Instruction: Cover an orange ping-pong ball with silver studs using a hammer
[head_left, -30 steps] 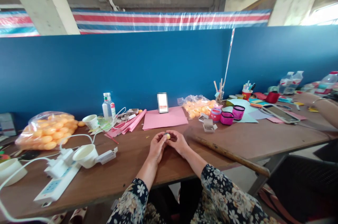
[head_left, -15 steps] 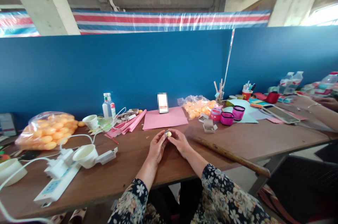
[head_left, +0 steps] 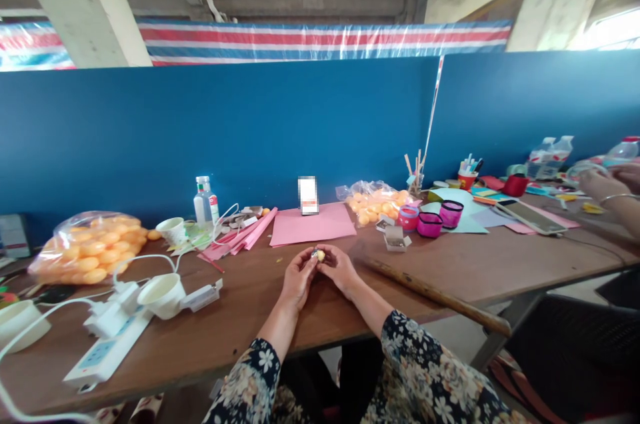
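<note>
The left hand (head_left: pixel 299 277) and right hand (head_left: pixel 341 271) meet over the table (head_left: pixel 257 297), each pinching a small piece (head_left: pixel 321 255) between thumb and fingers. The piece sits at the fingertips, pale yellow on its right, darker and shiny on its left; the fingers cover much of it, and its shape is hard to make out. The forearms cross the table's front edge.

Beyond the fingertips, a narrow strip of open wood runs to the near edge of the pink sheet (head_left: pixel 313 229). Leftward, open wood reaches to the paper cup (head_left: pixel 163 295) and power strip (head_left: pixel 107 351). To the right, a stick (head_left: pixel 440 294) slants from near the right wrist out past the front edge, limiting room there; more open wood lies beyond it. The small box (head_left: pixel 396 239) and purple bands (head_left: pixel 430 224) stand ahead of that stretch.

At the back, a bag of orange balls (head_left: pixel 375 204) lies right of the sheet. The upright card (head_left: pixel 310 197) on the sheet is partly pixelated. At the far right, a co-worker's hands (head_left: pixel 597 185) are cut off by the frame; what they hold is unclear.
</note>
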Demonstrator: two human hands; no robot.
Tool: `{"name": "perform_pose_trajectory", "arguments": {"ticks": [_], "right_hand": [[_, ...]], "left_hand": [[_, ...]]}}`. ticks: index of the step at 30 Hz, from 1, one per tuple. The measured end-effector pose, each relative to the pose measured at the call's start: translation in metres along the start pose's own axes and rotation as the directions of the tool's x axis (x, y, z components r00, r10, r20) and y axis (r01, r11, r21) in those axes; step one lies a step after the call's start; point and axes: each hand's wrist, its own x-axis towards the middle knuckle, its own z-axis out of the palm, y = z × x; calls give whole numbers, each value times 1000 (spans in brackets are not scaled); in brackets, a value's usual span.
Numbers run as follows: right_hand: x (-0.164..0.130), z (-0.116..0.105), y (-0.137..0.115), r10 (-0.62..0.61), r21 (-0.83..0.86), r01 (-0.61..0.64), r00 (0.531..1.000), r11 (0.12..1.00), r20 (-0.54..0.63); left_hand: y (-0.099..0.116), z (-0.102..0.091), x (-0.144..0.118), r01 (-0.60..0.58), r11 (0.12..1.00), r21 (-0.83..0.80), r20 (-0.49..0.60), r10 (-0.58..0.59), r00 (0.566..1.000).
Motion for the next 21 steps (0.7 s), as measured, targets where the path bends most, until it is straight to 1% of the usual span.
{"name": "perform_pose_trajectory", "arguments": {"ticks": [5,15,21], "right_hand": [[-1,1,-4,8,-11,-8,1000,1000,-4],[-1,1,0,-16,-25,15,999,1000,-28],[-2,2,-7,-34,-78,29,997,997,-64]], "left_hand": [[1,0,-1,5,1000,-4,-11,-5,1000],[2,-2,0,6,999,-43,-45,-8,999],[3,-1,-1,25,999,-42,-23,-26,999]]}}
